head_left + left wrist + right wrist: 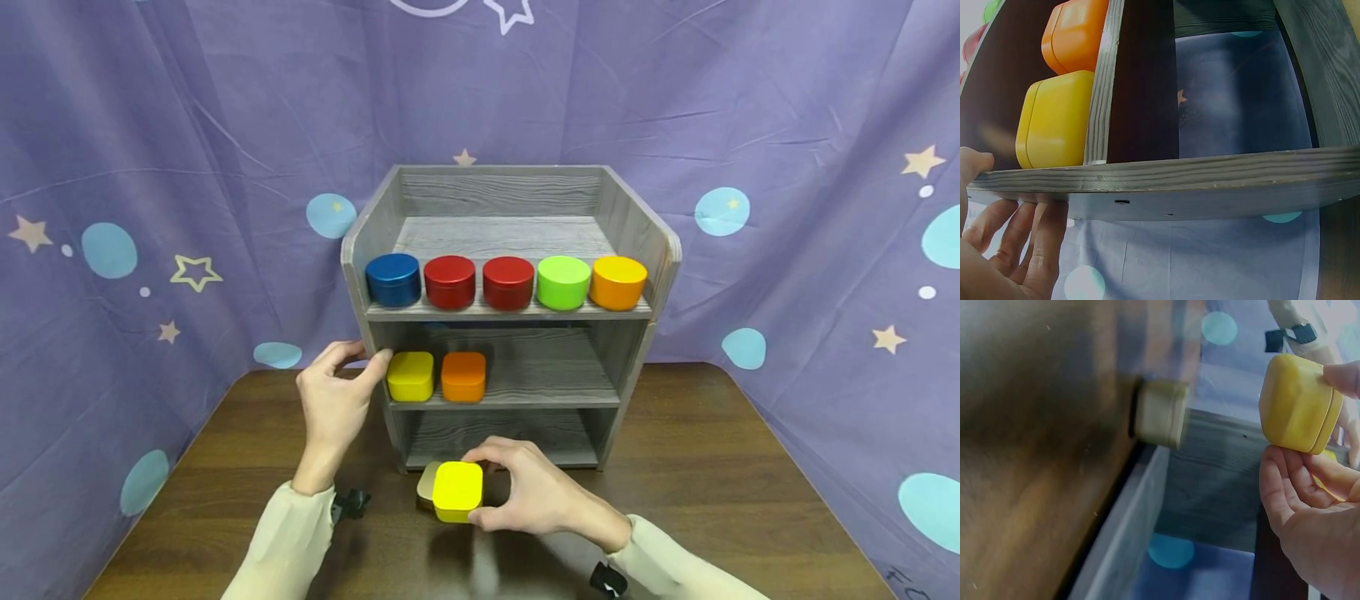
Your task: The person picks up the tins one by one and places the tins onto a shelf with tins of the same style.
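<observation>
My right hand (536, 487) pinches a bright yellow rounded-square tin (457, 492) between thumb and fingers, low in front of the grey wooden shelf (491, 406). In the right wrist view the tin (1297, 403) is up off the table. A pale gold square tin (426, 483) sits on the table, partly hidden behind the yellow one. My left hand (335, 396) grips the shelf's left side panel (1147, 178), thumb on the inner side and fingers on the outer. Close by its thumb on the middle shelf stands another yellow square tin (410, 377), beside an orange square tin (463, 377).
Along the top shelf stand round tins: blue (393, 280), two red (450, 282), light green (563, 282) and orange-yellow (618, 282). The shelf stands on a brown wooden table (712, 467), before a purple patterned curtain (247, 125).
</observation>
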A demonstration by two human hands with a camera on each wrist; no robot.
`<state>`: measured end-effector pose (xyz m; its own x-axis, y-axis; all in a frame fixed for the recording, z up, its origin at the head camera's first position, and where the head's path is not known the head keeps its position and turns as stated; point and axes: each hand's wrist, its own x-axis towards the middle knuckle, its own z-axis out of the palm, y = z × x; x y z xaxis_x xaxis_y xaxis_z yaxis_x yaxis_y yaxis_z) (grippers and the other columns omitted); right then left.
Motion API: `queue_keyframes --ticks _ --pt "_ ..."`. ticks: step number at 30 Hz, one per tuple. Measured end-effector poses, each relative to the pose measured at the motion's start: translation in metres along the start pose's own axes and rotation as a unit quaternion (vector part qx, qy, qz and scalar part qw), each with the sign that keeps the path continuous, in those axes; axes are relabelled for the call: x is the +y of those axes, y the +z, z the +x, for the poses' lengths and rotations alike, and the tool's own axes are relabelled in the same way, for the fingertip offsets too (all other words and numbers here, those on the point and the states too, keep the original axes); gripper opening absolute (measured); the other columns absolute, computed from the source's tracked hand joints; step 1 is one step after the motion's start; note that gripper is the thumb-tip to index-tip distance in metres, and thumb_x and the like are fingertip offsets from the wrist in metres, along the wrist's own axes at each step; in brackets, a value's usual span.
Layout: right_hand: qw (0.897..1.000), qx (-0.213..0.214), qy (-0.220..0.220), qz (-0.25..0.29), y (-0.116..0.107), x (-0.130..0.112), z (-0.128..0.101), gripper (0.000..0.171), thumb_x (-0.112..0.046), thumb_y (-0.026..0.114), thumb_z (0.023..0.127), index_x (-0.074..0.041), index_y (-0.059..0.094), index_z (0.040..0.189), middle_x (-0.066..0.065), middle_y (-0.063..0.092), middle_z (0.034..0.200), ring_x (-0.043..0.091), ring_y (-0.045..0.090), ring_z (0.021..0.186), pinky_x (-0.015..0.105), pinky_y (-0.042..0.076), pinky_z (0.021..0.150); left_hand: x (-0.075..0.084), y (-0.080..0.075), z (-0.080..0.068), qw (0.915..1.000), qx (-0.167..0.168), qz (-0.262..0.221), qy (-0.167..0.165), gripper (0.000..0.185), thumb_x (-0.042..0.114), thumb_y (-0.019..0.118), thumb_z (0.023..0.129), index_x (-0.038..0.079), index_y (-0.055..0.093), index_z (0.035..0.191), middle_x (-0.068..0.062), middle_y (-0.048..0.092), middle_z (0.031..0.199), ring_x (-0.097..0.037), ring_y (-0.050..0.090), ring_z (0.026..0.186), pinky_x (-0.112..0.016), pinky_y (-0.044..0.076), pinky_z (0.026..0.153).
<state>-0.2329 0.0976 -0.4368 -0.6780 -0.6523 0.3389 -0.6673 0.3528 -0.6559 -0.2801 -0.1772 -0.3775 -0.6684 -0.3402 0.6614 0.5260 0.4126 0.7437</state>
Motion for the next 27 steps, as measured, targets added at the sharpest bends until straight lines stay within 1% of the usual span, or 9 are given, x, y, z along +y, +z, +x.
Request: queue_keyframes --ticks 4,7,13,16,21,23,24,27 --pt "1.000 0.012 0.005 0.000 -0.011 -0.002 -0.001 0.051 -0.020 0.090 0.078 -0.014 0.075 0.126 -0.004 0.076 0.115 0.002 0.068 0.103 0.027 0.062 0.095 0.000 0.000 0.000 1.0000 0.001 0.000 -0.001 0.015 0.009 0.091 0.085 -0.002 0.083 0.092 0.021 0.068 0.085 0.009 0.068 0.081 -0.007 0.054 0.068" --pt "0.999 0.028 0.006 -0.014 -0.019 -0.003 -0.001 0.051 -0.021 0.091 0.077 -0.015 0.075 0.126 -0.005 0.077 0.114 0.003 0.068 0.102 0.028 0.062 0.094 0.000 0.000 0.001 1.0000 0.002 -0.001 0.000 0.015 0.009 0.091 0.084 -0.002 0.083 0.092 0.020 0.068 0.084 0.009 0.068 0.081 -0.007 0.054 0.068" --pt "0.997 0.059 -0.005 -0.039 -0.033 -0.002 0.000 0.052 -0.020 0.091 0.075 -0.013 0.075 0.124 -0.005 0.077 0.112 0.004 0.066 0.100 0.026 0.059 0.091 0.000 0.000 0.002 1.0000 0.002 -0.001 0.005 0.015 0.008 0.091 0.084 -0.003 0.083 0.092 0.020 0.068 0.085 0.009 0.067 0.082 -0.007 0.053 0.068" --pt "0.996 0.070 -0.010 -0.048 -0.040 -0.002 0.000 0.052 -0.020 0.091 0.075 -0.011 0.075 0.124 -0.004 0.077 0.111 0.004 0.067 0.099 0.027 0.060 0.090 0.001 0.000 0.002 1.0000 0.002 -0.001 0.004 0.015 0.008 0.091 0.084 -0.003 0.083 0.092 0.021 0.068 0.085 0.009 0.068 0.082 -0.007 0.054 0.069" --pt "0.996 0.076 0.003 -0.052 -0.051 -0.003 0.000 0.053 -0.019 0.090 0.076 -0.011 0.075 0.126 -0.004 0.078 0.112 0.006 0.068 0.099 0.027 0.060 0.090 0.000 0.001 0.001 1.0000 0.001 0.001 0.000 0.015 0.008 0.090 0.085 -0.003 0.083 0.093 0.023 0.068 0.084 0.010 0.067 0.082 -0.006 0.054 0.069" --pt "0.996 0.075 0.017 -0.051 -0.056 -0.003 0.000 0.054 -0.020 0.090 0.078 -0.011 0.075 0.128 -0.004 0.078 0.113 0.007 0.068 0.099 0.027 0.059 0.091 0.000 0.001 0.001 1.0000 0.002 0.002 0.000 0.015 0.008 0.090 0.085 -0.003 0.083 0.093 0.024 0.067 0.084 0.010 0.067 0.082 -0.006 0.054 0.069" --pt "0.996 0.075 0.021 -0.050 -0.058 -0.003 0.000 0.054 -0.021 0.089 0.078 -0.010 0.075 0.129 -0.003 0.078 0.113 0.007 0.068 0.099 0.027 0.059 0.091 0.000 0.001 0.001 1.0000 0.002 0.002 0.000 0.015 0.007 0.090 0.085 -0.003 0.083 0.093 0.023 0.067 0.084 0.010 0.067 0.082 -0.006 0.053 0.069" --pt "0.995 0.080 0.029 -0.048 -0.064 -0.003 -0.001 0.053 -0.021 0.089 0.079 -0.009 0.075 0.129 -0.003 0.078 0.114 0.009 0.068 0.100 0.028 0.059 0.091 0.000 0.001 0.000 1.0000 0.002 0.004 0.008 0.015 0.007 0.090 0.084 -0.004 0.083 0.093 0.009 0.072 0.084 0.011 0.067 0.082 -0.006 0.053 0.072"
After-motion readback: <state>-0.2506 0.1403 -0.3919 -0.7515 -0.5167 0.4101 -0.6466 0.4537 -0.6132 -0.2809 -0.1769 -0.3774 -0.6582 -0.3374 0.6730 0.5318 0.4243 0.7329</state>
